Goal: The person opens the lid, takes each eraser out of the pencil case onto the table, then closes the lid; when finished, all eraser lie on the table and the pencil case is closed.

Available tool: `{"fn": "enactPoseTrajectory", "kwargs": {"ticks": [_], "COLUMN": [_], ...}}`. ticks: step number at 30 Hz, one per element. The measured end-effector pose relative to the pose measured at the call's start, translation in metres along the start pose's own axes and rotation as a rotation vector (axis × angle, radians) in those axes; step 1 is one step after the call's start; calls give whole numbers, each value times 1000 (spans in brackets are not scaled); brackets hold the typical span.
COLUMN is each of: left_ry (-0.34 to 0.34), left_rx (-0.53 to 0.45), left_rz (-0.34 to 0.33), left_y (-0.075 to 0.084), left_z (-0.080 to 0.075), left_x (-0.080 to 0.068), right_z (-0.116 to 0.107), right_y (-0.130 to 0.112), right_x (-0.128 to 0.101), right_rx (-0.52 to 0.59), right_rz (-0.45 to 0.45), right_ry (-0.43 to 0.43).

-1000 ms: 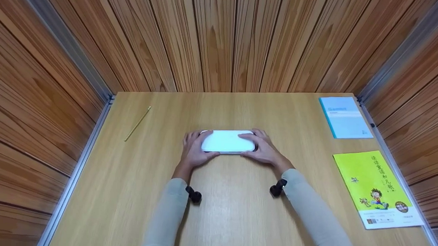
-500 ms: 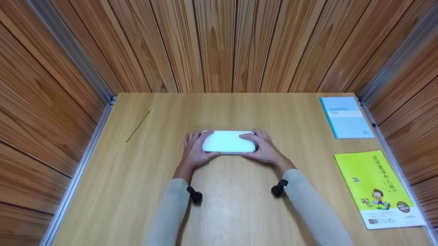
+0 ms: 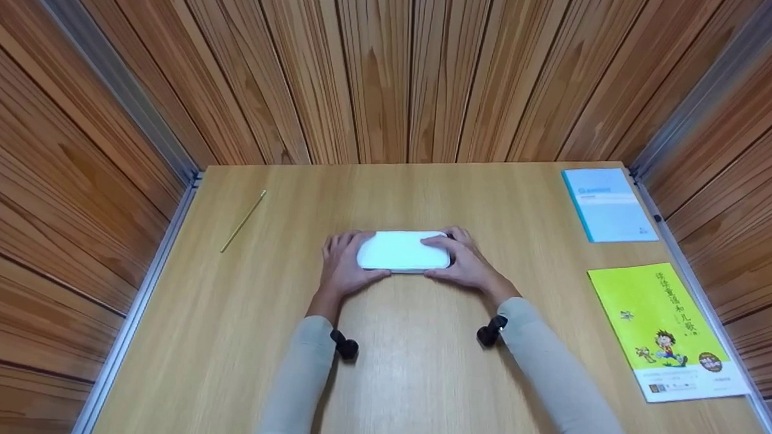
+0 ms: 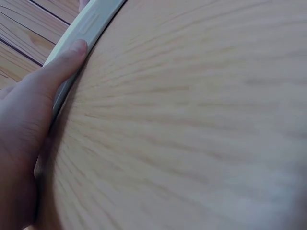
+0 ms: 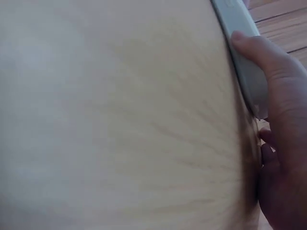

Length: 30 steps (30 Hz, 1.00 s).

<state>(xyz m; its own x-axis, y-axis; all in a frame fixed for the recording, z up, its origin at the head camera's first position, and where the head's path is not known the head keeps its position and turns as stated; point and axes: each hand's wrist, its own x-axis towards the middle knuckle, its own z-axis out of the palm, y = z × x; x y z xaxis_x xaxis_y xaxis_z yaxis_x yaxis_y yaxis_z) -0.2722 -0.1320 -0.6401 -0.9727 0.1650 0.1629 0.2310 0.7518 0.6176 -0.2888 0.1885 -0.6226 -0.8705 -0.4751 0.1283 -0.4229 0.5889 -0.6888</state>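
Observation:
A white oblong case (image 3: pixel 403 251) with rounded corners lies at the middle of the wooden table (image 3: pixel 413 359); its kind is not clear. My left hand (image 3: pixel 346 267) grips its left end, thumb along the near side and fingers around the far side. At the opposite end, my right hand (image 3: pixel 464 263) holds it, thumb on the near side and one finger over the top. In the left wrist view, the left thumb (image 4: pixel 72 57) presses the case's pale side (image 4: pixel 96 24). The right wrist view shows the right thumb (image 5: pixel 249 45) against the same side (image 5: pixel 249 79).
A thin gold-coloured stick (image 3: pixel 243 221) lies at the far left. To the right are a light blue booklet (image 3: pixel 611 205) and, nearer, a green-and-white book (image 3: pixel 668 333) with a cartoon figure. Wooden panel walls (image 3: pixel 384 75) surround the table's back and sides.

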Motion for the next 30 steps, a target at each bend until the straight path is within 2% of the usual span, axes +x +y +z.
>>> {"fn": "enactPoseTrajectory", "kwargs": {"ticks": [11, 19, 28, 30], "left_ry": [3, -4, 16, 11], "left_rx": [48, 41, 46, 46], "left_rz": [-1, -32, -22, -27], "left_y": [1, 3, 2, 1], "left_z": [-1, 1, 2, 2], "left_x": [-1, 0, 0, 1], "right_z": [1, 1, -1, -2], "right_y": [1, 2, 3, 3], "right_x": [2, 2, 5, 6], "right_rx": [13, 27, 16, 48], "right_rz": [-23, 3, 12, 23], "right_ry": [12, -1, -21, -23]}}
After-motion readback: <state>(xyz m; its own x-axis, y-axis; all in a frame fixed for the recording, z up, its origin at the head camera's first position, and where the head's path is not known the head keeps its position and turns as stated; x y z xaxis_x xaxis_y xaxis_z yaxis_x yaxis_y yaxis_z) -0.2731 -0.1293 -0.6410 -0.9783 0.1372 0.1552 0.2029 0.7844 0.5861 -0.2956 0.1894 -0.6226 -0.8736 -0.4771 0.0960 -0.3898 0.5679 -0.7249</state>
